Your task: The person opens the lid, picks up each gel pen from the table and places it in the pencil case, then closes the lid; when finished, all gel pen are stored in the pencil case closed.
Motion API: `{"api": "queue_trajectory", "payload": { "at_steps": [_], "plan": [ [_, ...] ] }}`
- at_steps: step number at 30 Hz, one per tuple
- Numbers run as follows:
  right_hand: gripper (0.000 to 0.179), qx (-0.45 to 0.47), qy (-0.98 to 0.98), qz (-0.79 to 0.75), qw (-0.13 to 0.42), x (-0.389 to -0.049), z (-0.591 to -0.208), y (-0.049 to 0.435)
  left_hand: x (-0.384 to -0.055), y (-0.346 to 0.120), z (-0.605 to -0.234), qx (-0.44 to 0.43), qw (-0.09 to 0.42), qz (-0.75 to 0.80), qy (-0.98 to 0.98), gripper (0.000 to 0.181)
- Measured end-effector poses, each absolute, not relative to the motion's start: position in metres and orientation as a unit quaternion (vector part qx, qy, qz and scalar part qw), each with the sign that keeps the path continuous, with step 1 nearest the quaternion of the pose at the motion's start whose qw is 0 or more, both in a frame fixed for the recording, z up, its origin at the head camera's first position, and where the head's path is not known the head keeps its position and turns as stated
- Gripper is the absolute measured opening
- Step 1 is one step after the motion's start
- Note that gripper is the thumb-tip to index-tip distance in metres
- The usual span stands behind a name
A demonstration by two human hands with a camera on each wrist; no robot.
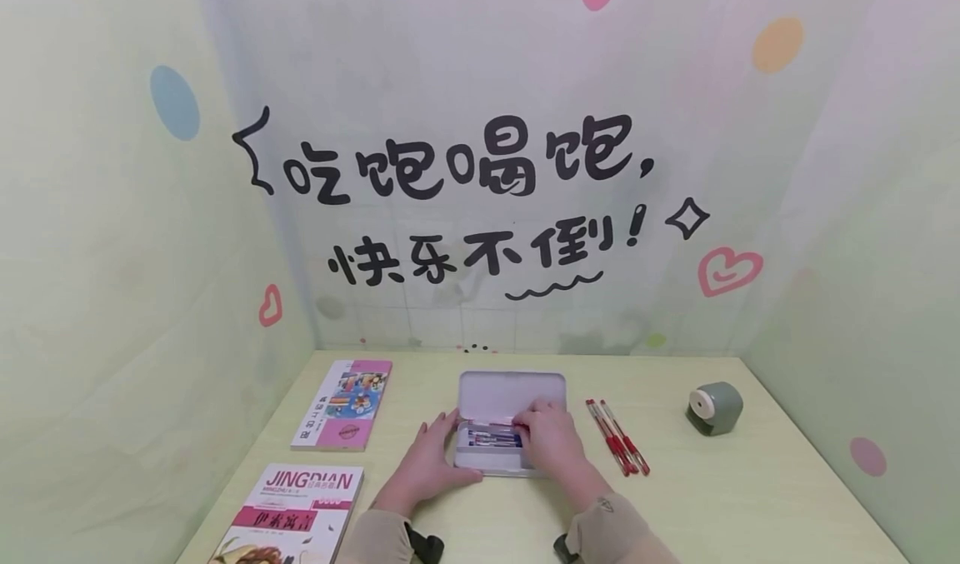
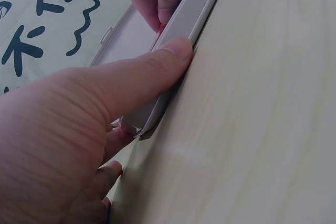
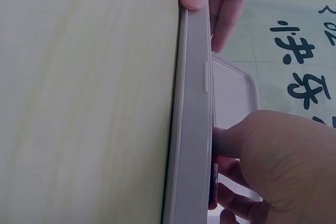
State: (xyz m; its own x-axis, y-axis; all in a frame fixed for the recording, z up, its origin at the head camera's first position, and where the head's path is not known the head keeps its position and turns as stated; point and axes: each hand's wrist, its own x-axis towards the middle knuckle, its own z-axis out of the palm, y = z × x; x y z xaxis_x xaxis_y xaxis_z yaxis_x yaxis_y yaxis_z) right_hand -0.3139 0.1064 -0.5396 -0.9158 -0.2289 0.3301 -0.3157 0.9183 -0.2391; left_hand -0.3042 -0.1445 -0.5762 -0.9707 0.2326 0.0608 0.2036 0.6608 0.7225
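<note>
An open white pencil case [image 1: 510, 464] lies on the table, its lid [image 1: 510, 391] tilted up at the back. Several pens [image 1: 491, 439] lie inside it. My left hand [image 1: 433, 466] grips the case at its left end, the thumb on the front wall and the fingers round the side. Over the right part of the case, my right hand [image 1: 551, 439] reaches in and pinches a pen with red on it [image 2: 162, 26]; most of that pen is hidden by the fingers and the case wall.
Several red pens [image 1: 618, 437] lie side by side right of the case. Farther right stands a grey-green pencil sharpener [image 1: 716, 407]. On the left lie a pink-and-white book [image 1: 343, 404] and a second book [image 1: 292, 510] nearer the front. Walls enclose the table's back and sides.
</note>
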Motion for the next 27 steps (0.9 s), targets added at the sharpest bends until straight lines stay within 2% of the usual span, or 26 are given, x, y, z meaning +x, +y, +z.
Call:
{"api": "queue_trajectory", "payload": {
  "at_steps": [20, 27],
  "plan": [
    [0.006, 0.134, -0.968, 0.146, 0.152, -0.31, -0.5404, 0.1047, -0.3043, -0.1438, -0.5762, 0.122, 0.016, 0.391, 0.912, 0.128],
    [0.011, 0.114, -0.97, 0.169, 0.133, -0.3091, -0.5368, 0.1068, -0.3039, -0.1437, -0.5763, 0.119, 0.019, 0.393, 0.912, 0.129]
  ]
}}
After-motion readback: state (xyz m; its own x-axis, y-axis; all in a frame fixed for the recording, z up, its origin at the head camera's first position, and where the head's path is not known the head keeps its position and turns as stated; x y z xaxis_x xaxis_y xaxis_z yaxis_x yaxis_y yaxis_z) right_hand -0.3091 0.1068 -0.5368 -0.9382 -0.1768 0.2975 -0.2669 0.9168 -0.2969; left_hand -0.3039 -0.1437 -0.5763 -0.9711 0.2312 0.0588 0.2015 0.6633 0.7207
